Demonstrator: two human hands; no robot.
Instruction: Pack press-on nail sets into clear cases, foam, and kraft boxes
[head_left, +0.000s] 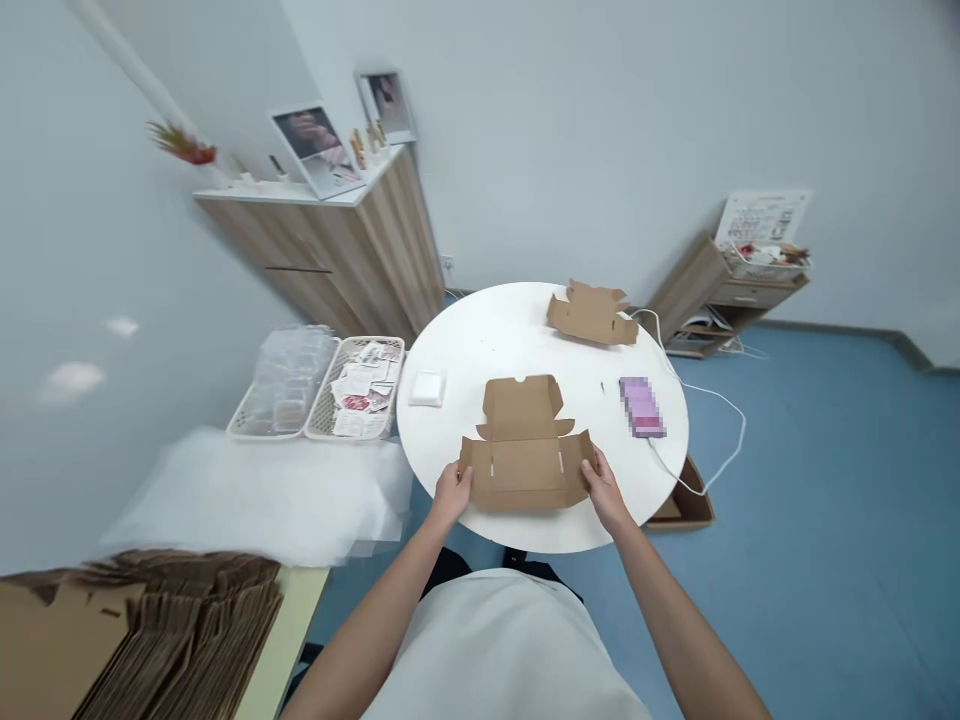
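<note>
A flat, unfolded brown cardboard box blank lies on the near part of a round white table. My left hand grips the blank's left side flap, fingers closed on its edge. My right hand grips the right side flap the same way. The blank's lid part with its notched tab points away from me. A second flat cardboard blank lies at the table's far edge.
A small white square pad and a purple phone with a white cable lie on the table. Two white baskets stand to the left, a stack of cardboard blanks at lower left. A wooden cabinet stands behind.
</note>
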